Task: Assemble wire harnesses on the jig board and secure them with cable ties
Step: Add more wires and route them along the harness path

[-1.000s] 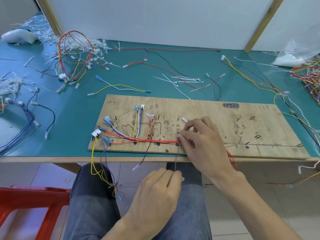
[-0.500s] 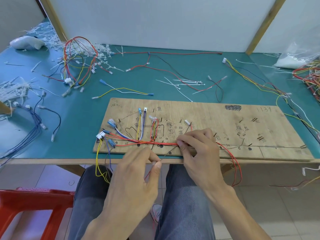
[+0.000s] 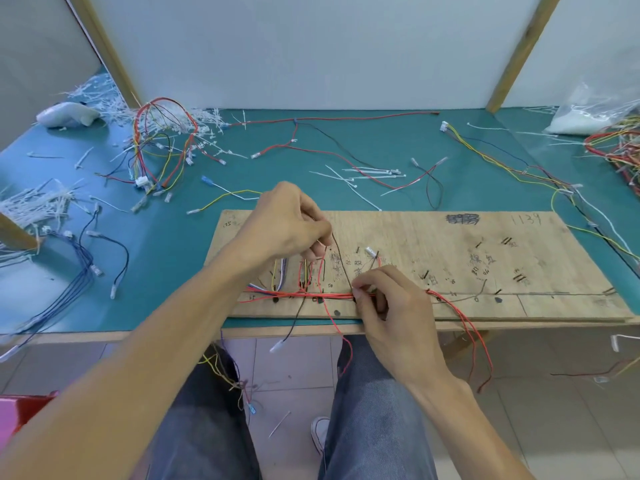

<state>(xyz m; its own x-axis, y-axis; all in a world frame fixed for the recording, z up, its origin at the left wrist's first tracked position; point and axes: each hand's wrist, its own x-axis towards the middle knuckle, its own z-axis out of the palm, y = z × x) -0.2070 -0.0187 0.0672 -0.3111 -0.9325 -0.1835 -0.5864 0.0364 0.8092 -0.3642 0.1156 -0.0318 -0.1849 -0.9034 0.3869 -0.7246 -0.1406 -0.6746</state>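
- Left hand [image 3: 287, 223] covers the left connectors on jig board [image 3: 485, 244]; upper end of dark wire [image 3: 341, 263] is hidden in its fingers.
- Right hand [image 3: 391, 306] hides its pinch point on red wire bundle [image 3: 311, 295].
- Board handwriting too small to read.

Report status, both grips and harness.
Left grip pinches thin dark wire above wooden jig board. Right grip pinches red wire bundle on board. Loose red wire dangles off edge.

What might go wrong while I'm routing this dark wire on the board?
The dark wire looks taut between your left hand and right hand; pulling harder may drag the red bundle out of place. The red loop hanging off the jig board might snag your leg.
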